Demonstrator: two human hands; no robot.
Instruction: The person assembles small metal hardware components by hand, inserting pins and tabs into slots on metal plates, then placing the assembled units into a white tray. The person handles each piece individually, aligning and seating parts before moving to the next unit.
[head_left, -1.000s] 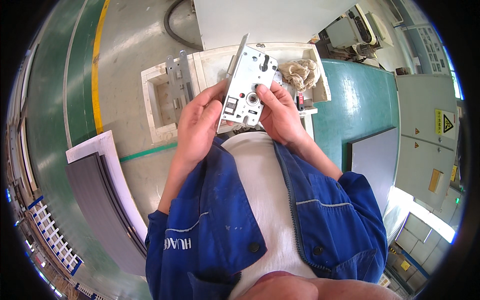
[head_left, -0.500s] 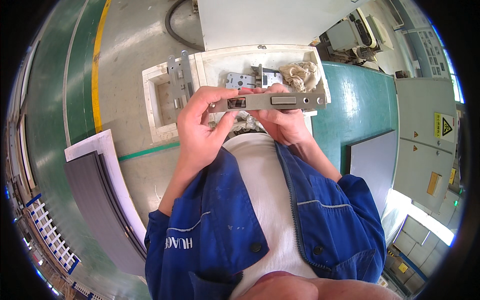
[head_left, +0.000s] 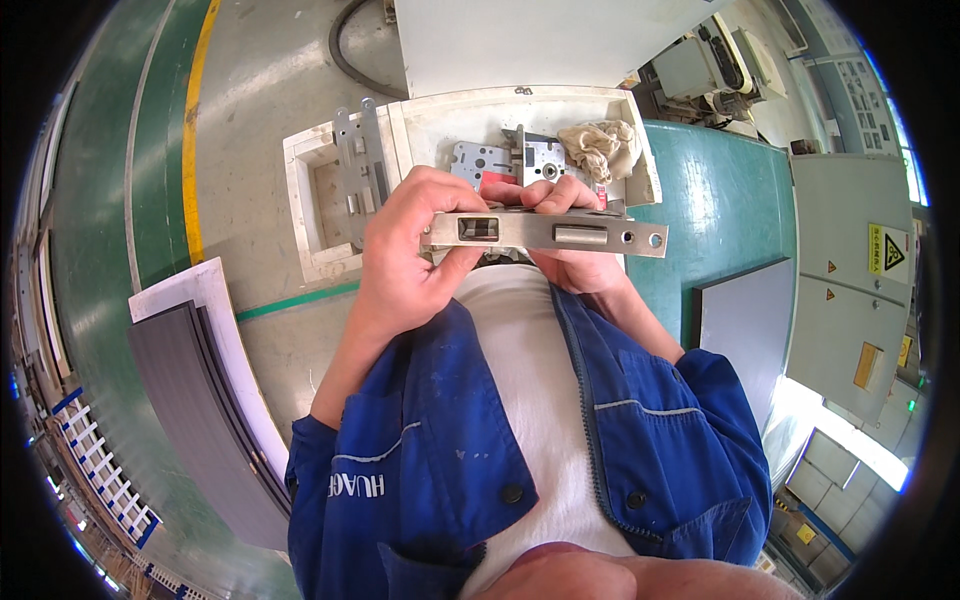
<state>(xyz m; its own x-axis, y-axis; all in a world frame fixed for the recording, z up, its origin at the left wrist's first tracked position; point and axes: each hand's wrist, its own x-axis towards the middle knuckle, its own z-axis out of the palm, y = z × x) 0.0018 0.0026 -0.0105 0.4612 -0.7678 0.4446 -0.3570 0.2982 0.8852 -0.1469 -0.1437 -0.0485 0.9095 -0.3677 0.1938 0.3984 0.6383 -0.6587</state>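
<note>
Metal lock (head_left: 525, 231), one: between both hands, slotted face up, long axis left to right; left hand (head_left: 400, 258) pinches its left end, right hand (head_left: 585, 271) clasps near mid-length, right end jutting free.

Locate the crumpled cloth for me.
In the head view, the crumpled cloth lies toward the right end of the white box, just right of a silver metal part and beyond the right hand.

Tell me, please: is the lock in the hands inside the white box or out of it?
Out: the left hand and right hand hold the lock up, and it hides part of the box.
</note>
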